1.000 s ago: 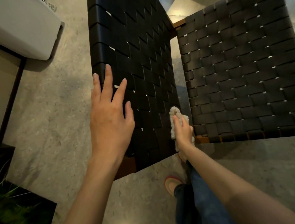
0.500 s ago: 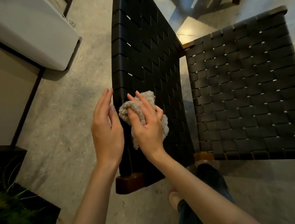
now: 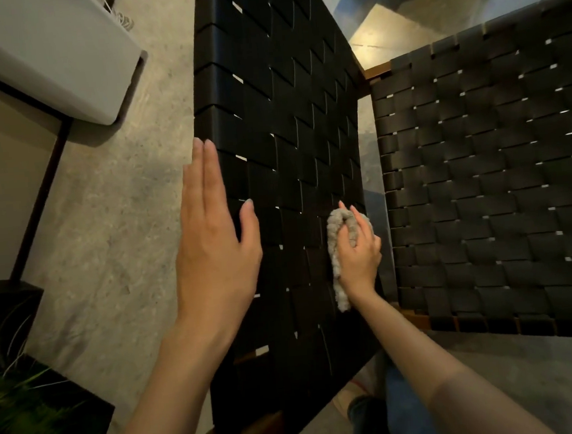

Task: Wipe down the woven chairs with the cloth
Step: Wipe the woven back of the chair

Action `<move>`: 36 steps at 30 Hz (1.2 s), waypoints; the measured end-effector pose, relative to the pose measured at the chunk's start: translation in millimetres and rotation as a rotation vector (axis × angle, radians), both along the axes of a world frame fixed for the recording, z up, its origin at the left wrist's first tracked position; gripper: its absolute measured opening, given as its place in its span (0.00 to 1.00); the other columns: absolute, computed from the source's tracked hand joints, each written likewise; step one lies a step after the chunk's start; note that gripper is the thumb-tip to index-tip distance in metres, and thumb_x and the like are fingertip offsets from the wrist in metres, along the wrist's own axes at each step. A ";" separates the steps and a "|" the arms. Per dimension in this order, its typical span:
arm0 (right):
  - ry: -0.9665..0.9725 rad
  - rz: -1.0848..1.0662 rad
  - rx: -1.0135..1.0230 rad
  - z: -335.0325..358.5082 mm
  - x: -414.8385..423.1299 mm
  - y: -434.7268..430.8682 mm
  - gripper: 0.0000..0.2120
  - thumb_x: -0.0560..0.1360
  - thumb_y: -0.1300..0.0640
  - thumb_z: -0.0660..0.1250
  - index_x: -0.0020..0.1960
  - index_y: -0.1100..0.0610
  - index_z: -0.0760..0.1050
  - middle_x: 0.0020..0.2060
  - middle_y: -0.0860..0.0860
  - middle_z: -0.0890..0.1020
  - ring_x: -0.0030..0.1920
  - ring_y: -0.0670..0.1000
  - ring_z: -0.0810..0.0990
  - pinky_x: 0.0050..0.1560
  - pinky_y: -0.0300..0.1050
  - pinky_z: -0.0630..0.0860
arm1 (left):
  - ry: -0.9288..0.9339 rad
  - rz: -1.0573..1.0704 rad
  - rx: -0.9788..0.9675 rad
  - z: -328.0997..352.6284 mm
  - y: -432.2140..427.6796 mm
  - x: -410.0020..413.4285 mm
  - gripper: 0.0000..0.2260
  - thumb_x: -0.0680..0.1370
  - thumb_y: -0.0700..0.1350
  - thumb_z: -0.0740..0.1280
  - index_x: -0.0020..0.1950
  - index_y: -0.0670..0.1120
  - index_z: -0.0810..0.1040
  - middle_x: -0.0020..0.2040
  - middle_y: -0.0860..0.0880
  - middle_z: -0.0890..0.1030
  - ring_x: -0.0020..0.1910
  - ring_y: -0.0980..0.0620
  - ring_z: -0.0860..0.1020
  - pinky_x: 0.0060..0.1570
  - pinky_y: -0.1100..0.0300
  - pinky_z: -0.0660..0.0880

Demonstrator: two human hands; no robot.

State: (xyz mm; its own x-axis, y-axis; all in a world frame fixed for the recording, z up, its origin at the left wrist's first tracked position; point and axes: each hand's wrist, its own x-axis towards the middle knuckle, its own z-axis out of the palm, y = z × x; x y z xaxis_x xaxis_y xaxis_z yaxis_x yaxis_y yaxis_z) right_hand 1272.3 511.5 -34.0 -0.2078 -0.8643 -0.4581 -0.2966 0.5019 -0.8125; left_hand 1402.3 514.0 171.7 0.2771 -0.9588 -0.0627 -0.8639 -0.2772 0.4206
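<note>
The black woven chair back (image 3: 280, 121) rises through the middle of the view, with the chair's woven seat (image 3: 494, 180) to its right. My right hand (image 3: 357, 252) grips a fluffy grey cloth (image 3: 339, 233) and holds it against the lower right part of the back. My left hand (image 3: 214, 232) is flat with straight fingers at the back's left edge, the thumb lying over the weave. Whether the palm touches the edge cannot be told.
A white box-shaped unit (image 3: 42, 54) sits at the top left over a dark-framed panel (image 3: 8, 190). A dark planter with green grass (image 3: 29, 408) stands at the lower left. The floor (image 3: 113, 210) is grey concrete. My jeans leg and shoe (image 3: 372, 412) are below the chair.
My right hand with the cloth has slid from the back's upper left down to its lower right. My left hand has stayed straight-fingered along the left edge. The view has moved closer.
</note>
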 end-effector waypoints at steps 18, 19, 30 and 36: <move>0.127 0.071 0.202 -27.6 -13.7 8.0 0.22 0.82 0.43 0.51 0.75 0.39 0.53 0.76 0.43 0.56 0.70 0.58 0.59 0.69 0.57 0.55 | -0.003 0.005 -0.041 -0.4 1.3 -2.7 0.30 0.81 0.46 0.58 0.78 0.51 0.45 0.78 0.57 0.46 0.76 0.62 0.44 0.67 0.76 0.42; 0.125 0.039 0.231 -34.5 -16.8 4.1 0.22 0.82 0.44 0.51 0.75 0.40 0.55 0.76 0.43 0.57 0.70 0.58 0.59 0.69 0.57 0.55 | -0.002 0.004 -0.043 -0.6 1.3 -2.4 0.30 0.81 0.47 0.58 0.78 0.51 0.45 0.78 0.57 0.46 0.75 0.62 0.45 0.67 0.76 0.42; 0.108 -0.024 0.170 -28.9 -16.9 -10.6 0.18 0.83 0.51 0.51 0.72 0.46 0.63 0.64 0.55 0.73 0.61 0.58 0.66 0.53 0.48 0.63 | 0.031 0.028 -0.068 -1.7 0.1 -0.5 0.28 0.81 0.47 0.56 0.78 0.53 0.47 0.78 0.58 0.47 0.75 0.63 0.45 0.70 0.72 0.44; -0.137 0.090 -0.276 96.9 48.7 -10.4 0.20 0.81 0.52 0.54 0.69 0.33 0.57 0.65 0.50 0.69 0.53 0.49 0.66 0.47 0.40 0.70 | 0.277 0.087 -0.125 2.2 -2.1 1.8 0.21 0.84 0.42 0.51 0.75 0.54 0.53 0.76 0.60 0.54 0.75 0.63 0.50 0.72 0.70 0.49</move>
